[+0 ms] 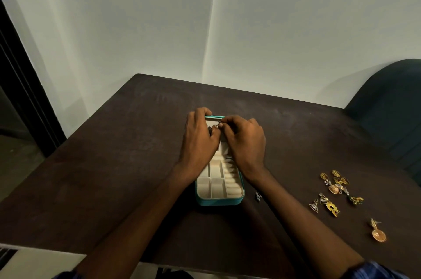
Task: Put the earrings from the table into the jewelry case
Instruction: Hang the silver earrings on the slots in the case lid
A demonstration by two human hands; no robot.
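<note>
Left hand (199, 139): fingers curled over far end of open teal jewelry case with cream compartments (219, 187), grip on raised lid edge, thumb beside small dark-silver earring (210, 129). Right hand (245, 142): fingertips pinch same earring at lid panel. Step in hand, by judgement: fixing earring into case. Next move calls for release, then reach right. Loose gold earrings (337, 190) lie well apart on dark brown bench (114, 165); small silver stud (257, 196) just beside case. Earring detail hidden by fingers.
</note>
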